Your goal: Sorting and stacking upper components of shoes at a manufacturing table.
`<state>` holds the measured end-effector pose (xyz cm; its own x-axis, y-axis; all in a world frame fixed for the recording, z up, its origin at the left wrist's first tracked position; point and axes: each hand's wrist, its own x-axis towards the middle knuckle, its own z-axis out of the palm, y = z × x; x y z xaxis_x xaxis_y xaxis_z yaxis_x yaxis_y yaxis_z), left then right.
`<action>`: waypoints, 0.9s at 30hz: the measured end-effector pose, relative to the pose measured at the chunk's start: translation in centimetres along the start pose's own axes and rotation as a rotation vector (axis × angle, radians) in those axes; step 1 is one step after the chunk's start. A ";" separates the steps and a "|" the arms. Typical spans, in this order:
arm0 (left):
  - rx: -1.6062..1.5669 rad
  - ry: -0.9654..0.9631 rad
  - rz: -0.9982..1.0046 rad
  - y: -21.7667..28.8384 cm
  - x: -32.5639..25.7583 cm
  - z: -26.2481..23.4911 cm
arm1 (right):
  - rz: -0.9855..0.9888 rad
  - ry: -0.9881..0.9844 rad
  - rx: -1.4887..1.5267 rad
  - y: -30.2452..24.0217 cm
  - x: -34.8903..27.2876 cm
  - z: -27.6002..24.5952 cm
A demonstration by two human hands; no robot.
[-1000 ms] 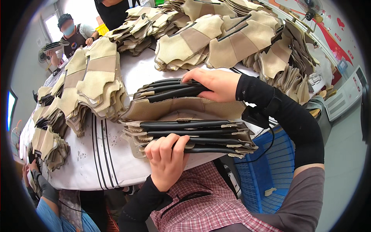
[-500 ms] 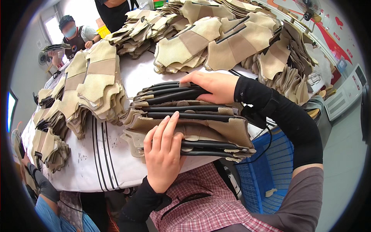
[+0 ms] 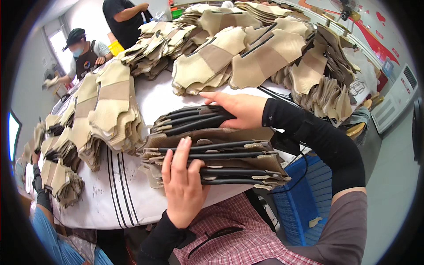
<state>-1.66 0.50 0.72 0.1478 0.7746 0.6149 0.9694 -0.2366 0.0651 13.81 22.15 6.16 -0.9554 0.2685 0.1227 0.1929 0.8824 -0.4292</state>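
Observation:
A stack of beige and brown fabric pieces, with black tube-like edges facing up, stands on the white-covered table in front of me. My left hand lies on its near part with the fingers spread, fingertips resting over the black edges. My right hand is at the far right of the stack. Its index finger stretches out above the far group of black edges, and its thumb lies on the near side of that group. A gap shows brown fabric between the far group and the nearer pieces.
Piles of similar pieces cover the back of the table, with more piles at left. A blue plastic basket stands below the table's right edge. One person works across the table; another's sleeved arm is at far left.
The gap between the pieces now lies farther back, beside the far group. My left fingers have shifted slightly left and nearer. My right index finger has lifted and straightened.

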 end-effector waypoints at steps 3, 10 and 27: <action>-0.018 -0.058 0.021 -1.0 2.7 -1.5 | 0.000 0.067 -0.015 -0.7 0.2 0.6; -0.045 -0.475 0.230 -5.4 9.8 0.0 | 0.083 0.058 0.158 0.4 -0.2 1.4; -0.227 -0.486 0.151 -5.2 11.2 0.0 | 0.538 0.263 -1.085 22.2 -0.3 -9.1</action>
<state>-5.06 10.45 7.28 0.4076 0.8909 0.2005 0.8718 -0.4450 0.2048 20.39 45.17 4.71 -0.6478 0.6545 0.3899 0.7517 0.4660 0.4667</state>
